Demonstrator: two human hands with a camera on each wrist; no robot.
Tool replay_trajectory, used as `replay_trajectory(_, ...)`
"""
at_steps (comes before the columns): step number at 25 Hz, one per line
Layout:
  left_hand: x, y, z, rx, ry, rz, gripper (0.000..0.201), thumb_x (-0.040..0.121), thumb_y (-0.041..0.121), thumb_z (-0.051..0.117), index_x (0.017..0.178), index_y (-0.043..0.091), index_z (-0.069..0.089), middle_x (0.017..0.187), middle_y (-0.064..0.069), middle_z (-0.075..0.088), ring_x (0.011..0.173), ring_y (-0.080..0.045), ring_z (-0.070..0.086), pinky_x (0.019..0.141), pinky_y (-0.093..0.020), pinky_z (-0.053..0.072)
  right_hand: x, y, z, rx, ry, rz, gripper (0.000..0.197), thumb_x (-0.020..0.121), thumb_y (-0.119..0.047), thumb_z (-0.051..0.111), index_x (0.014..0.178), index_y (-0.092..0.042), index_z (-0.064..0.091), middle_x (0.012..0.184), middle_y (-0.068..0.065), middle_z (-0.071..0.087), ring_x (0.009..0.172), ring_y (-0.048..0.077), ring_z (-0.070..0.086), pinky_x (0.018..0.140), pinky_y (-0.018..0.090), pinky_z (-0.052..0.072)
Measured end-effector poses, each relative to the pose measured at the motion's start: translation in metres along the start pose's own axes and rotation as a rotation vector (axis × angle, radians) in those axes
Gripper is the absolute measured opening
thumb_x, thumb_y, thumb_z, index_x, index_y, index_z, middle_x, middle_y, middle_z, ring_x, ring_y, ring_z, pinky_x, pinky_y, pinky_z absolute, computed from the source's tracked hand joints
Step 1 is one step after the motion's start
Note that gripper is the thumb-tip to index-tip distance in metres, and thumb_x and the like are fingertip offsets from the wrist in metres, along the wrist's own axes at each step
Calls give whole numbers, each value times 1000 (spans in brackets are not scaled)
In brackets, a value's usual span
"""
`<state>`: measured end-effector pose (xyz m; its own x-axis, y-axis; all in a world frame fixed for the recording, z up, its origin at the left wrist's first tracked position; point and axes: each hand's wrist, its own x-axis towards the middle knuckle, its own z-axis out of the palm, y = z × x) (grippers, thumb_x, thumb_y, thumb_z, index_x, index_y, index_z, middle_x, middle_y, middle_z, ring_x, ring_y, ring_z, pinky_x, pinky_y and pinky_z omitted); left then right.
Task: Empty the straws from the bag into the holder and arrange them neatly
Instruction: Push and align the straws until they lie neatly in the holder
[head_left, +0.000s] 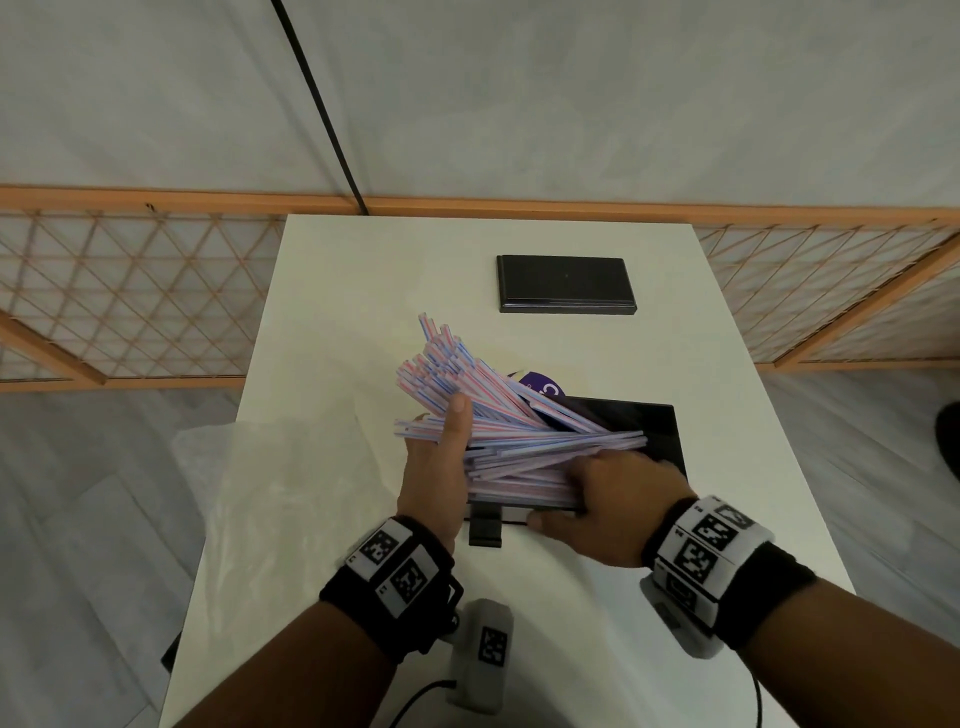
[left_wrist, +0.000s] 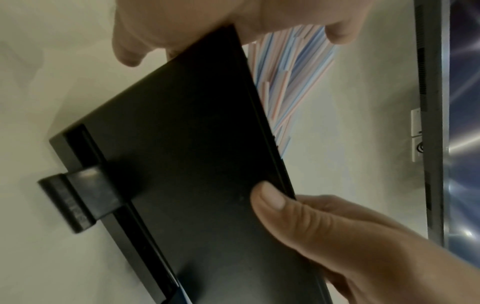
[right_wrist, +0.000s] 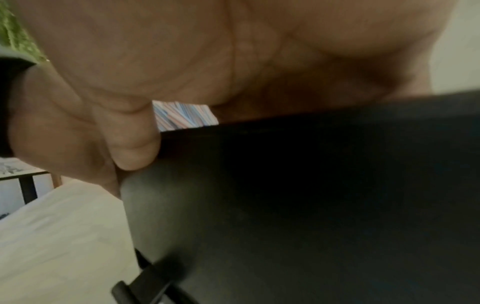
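We are working at the black holder (head_left: 660, 431), which is sitting on the white desk (head_left: 332, 291) and serves as our landmark; the striped straws (head_left: 498, 415) are lying heaped across its open top, fanning up and away past its left end, many of them not yet settled inside. Our left hand (head_left: 436, 478) is at the holder's left end, thumb stretched up along the bundle and pressing against the straws; in the left wrist view the fingers (left_wrist: 335, 30) are lying over the straws above the holder's edge, so this grip is a loose one around the bundle's side. Our right hand (head_left: 608, 504) is on the holder's near side, fingers spread over the straws and thumb (left_wrist: 270, 197) pressed on the holder's front wall; this grip is clamping holder and straws together. A small black tab (head_left: 485, 530) is sticking out from the holder's near wall; something purple (head_left: 540, 387) is peeking out behind the straws at the holder's far side, too hidden for us to tell what it is; a clear plastic bag (head_left: 291, 478) is lying crumpled to the holder's left; a black lid (head_left: 566, 283) is resting flat on the desk beyond the holder, well apart from it.
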<state>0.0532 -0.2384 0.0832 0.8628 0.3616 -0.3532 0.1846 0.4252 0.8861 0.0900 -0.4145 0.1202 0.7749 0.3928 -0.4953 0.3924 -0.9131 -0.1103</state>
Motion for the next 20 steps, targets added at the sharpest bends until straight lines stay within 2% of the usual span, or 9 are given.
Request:
replay_trajectory(1,-1,0,2,-1,-5,-8,38,78,60,56,108,38,62,100,14,76,99,-6,73,91,-31,54,2,-2,3,65,-35,-47,75,61,-88,33,102,-29,58,105,-6,66,105,22,62,89,35,50)
replay_trajectory(3,-2,0,1,1,5,-10,36,79,63,55,103,38,65,100,12,76,99,-8,72,95,-36,54,7,-10,8,205,-83,-161,68,66,-80,42,110,-31,59,107,-6,66,105,22,62,89,36,51)
replay_trajectory(6,-2,1,0,7,15,-26,46,84,71,56,111,34,64,112,2,74,102,-13,72,95,-38,54,11,-7,10,139,-3,-94,71,65,-84,38,108,-32,57,106,-7,65,107,24,61,93,42,50)
replay_trajectory(9,-3,0,-1,2,35,-32,59,78,75,59,120,33,64,121,1,73,111,-15,70,101,-40,52,9,-12,14,76,-9,-122,84,65,-90,33,123,-34,54,120,-5,62,115,24,58,96,42,48)
replay_trajectory(11,-2,1,-4,35,49,3,63,72,74,61,113,26,69,115,-4,75,109,-22,71,99,-44,54,8,-18,13,135,-7,-204,77,70,-87,34,125,-38,53,116,-8,64,112,20,58,94,41,50)
replay_trajectory(13,1,5,-10,93,97,69,69,71,71,68,108,13,68,106,-9,76,101,-28,73,90,-47,58,7,-15,6,187,83,-191,69,73,-85,33,105,-31,62,97,-7,65,96,19,61,83,39,52)
replay_trajectory(15,3,9,-17,239,184,130,66,64,69,74,97,13,64,92,-4,74,87,-24,72,79,-42,59,5,-3,-1,257,190,-120,65,74,-81,33,89,-25,62,87,-6,61,86,18,60,77,37,52)
replay_trajectory(17,0,14,-21,406,214,163,58,62,69,75,86,18,62,83,1,72,79,-21,70,73,-38,55,6,7,-8,267,255,-45,52,73,-69,42,93,-25,62,92,-5,60,90,20,59,79,37,52)
replay_trajectory(20,-1,25,-20,568,218,126,42,82,53,75,65,20,56,65,4,61,64,-21,57,66,-33,44,14,14,-11,175,232,-2,43,74,-46,58,110,-22,60,105,0,59,102,27,57,85,40,51)
